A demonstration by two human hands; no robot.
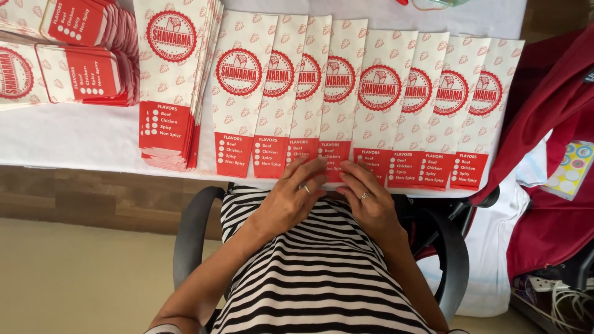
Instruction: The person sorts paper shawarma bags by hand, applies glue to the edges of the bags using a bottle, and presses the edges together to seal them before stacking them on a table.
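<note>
A row of several long white paper sleeves (379,93) with red round emblems and red bottom panels lies fanned out, overlapping, on a white table (80,136). My left hand (296,193) rests with fingertips on the red bottom edge of the middle sleeves. My right hand (366,196) sits beside it, fingers spread, touching the same sleeve ends at the table's front edge. Each hand wears a ring. Neither hand grips anything.
A thick stack of the same sleeves (173,80) lies left of the row, with more stacks (68,55) at the far left. I sit in a black armchair (192,235). Red fabric (550,154) and a sticker sheet (570,170) hang at the right; cables (566,303) lie below.
</note>
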